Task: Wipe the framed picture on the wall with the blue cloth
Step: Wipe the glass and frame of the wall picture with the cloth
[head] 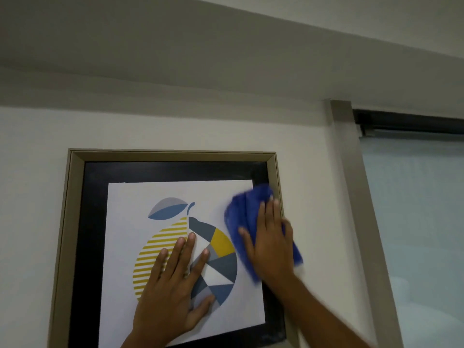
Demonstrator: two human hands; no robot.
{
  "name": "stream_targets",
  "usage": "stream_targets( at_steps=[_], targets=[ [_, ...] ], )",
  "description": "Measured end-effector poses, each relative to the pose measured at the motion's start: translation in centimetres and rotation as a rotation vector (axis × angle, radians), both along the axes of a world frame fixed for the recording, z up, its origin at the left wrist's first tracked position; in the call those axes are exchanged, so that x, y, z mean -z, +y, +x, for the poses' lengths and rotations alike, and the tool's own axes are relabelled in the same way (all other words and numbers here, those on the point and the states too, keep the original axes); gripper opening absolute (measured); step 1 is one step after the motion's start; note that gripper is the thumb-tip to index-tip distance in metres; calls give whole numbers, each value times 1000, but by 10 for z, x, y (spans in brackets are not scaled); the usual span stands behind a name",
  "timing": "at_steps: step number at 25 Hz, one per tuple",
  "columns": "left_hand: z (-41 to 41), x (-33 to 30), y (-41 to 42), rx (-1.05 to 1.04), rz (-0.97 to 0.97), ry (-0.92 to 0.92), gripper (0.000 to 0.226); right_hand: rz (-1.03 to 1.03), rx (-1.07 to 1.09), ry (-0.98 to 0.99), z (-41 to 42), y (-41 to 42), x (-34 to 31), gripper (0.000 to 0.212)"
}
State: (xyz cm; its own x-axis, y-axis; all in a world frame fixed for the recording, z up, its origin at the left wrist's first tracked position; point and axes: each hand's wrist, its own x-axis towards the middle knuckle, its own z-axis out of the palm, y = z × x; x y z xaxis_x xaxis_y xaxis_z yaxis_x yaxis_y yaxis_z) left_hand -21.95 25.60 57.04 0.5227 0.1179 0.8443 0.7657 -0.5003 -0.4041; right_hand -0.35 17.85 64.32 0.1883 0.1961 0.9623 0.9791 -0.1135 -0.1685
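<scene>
The framed picture (75, 197) hangs on a white wall: a beige frame, a black border and a white print of a striped yellow and grey-blue fruit. My left hand (173, 287) lies flat on the print's middle, fingers spread, holding nothing. My right hand (271, 242) presses the bunched blue cloth (241, 212) against the picture's upper right, over the black border and the frame's right edge. The cloth looks blurred. The picture's bottom edge is cut off by the view.
A beige door or window jamb (351, 184) runs down just right of the picture, with frosted glass (421, 222) and a dark top rail (406, 121) beyond it. A ceiling beam (226, 71) crosses above. Bare wall lies left of the frame.
</scene>
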Motion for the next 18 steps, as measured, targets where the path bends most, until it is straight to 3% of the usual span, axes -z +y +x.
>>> stream_targets(
  at_steps=[3, 5, 8, 13, 15, 18],
  targets=[
    [-1, -1, -1, 6, -10, -19, 90, 100, -56, 18, 0, 10, -86, 77],
    [1, 0, 0, 10, 8, -23, 88, 189, -63, 52, 0, 20, -87, 74],
    [2, 2, 1, 11, 42, -30, 87, 198, -133, 95, -8, 26, -8, 72],
    [3, 0, 2, 9, 45, -36, 87, 6, -77, 164, -17, 14, 163, 71],
    [5, -1, -1, 9, 48, -30, 86, -23, -149, 230, -16, 12, 163, 72],
    [2, -3, 1, 5, 35, -5, 85, 81, -247, 195, -17, 12, 107, 72]
  ],
)
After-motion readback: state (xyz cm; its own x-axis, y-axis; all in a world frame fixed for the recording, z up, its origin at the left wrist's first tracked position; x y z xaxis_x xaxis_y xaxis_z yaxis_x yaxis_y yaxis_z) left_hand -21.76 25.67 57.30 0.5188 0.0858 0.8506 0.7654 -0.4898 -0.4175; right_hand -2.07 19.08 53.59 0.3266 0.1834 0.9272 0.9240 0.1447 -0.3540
